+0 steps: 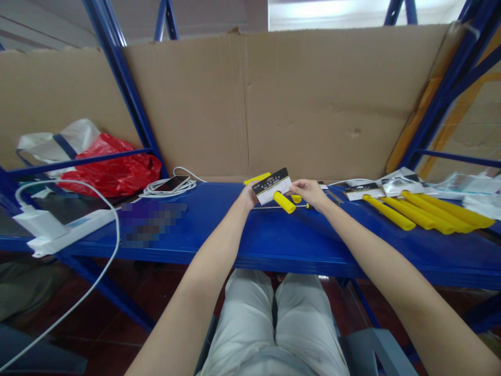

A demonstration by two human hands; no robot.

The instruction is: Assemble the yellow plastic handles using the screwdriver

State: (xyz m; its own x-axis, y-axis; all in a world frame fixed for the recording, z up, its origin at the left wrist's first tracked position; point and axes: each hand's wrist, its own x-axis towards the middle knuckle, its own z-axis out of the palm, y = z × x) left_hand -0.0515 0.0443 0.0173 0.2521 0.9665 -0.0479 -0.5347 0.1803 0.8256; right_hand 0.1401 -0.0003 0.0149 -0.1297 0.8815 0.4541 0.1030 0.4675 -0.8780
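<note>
Above the blue shelf, my left hand (248,198) grips the left end of a black-and-white header card (273,186). A short yellow tube (284,202) slants down from the card's lower edge toward me. My right hand (309,192) pinches at the card's right edge, its thumb and fingers together. Beneath and behind the card lie other yellow pieces (258,178), partly covered by it. A thin rod (270,208) with a small yellow end rests on the shelf just below the hands.
Several yellow tubes (430,211) with header cards lie on the right of the blue shelf (219,230). At left are a white power strip (72,232), a coiled white cable (168,188) and a red plastic bag (113,167). A cardboard panel (188,104) stands behind, between blue posts.
</note>
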